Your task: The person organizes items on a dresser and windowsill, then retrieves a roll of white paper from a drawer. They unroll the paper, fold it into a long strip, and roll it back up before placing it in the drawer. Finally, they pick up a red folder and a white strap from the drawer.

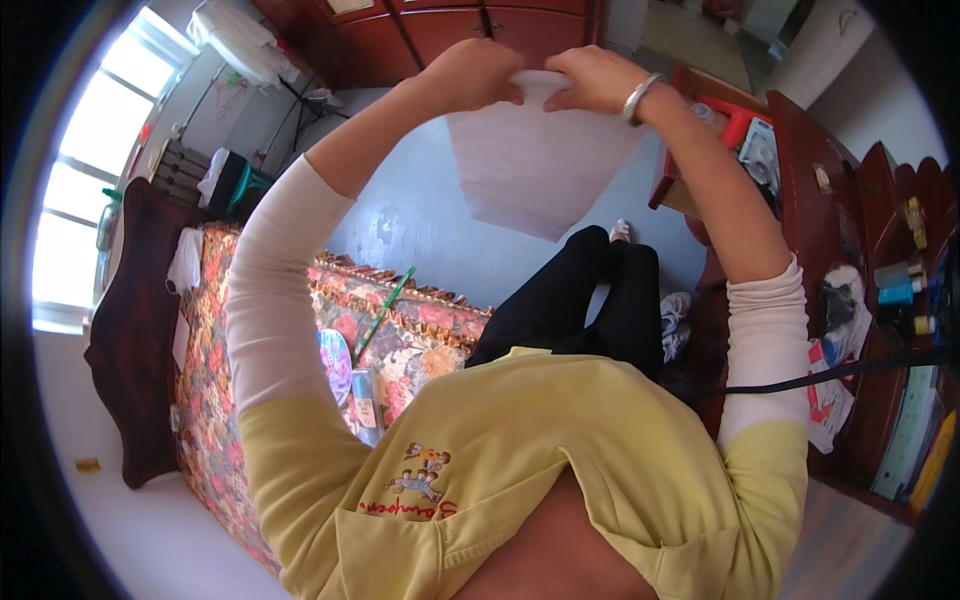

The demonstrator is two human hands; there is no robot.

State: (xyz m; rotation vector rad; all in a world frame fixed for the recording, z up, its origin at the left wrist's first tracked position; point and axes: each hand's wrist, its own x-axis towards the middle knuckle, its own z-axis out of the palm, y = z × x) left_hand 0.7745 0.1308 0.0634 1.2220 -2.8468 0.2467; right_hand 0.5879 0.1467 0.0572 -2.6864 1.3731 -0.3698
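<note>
Both arms reach out in front of me, raised above the floor. My left hand (477, 75) pinches the near-white upper edge of a large pale sheet (536, 154), perhaps paper. A short way to the right, my right hand (596, 81), with a silver bangle at the wrist, grips the same edge. Between the hands the edge looks folded or curled. Below them the sheet hangs down, spreading wide and ending in a pointed lower corner over the grey floor. The fingertips behind the edge are partly hidden.
A bed with a floral cover (439, 360) lies at left, holding a green stick (384, 311) and a blue-grey roll (366, 405). On the right, an open drawer (679, 191) juts from a dark red desk (806, 172). Red cabinets (536, 30) stand ahead. A black cable (817, 376) crosses my right arm.
</note>
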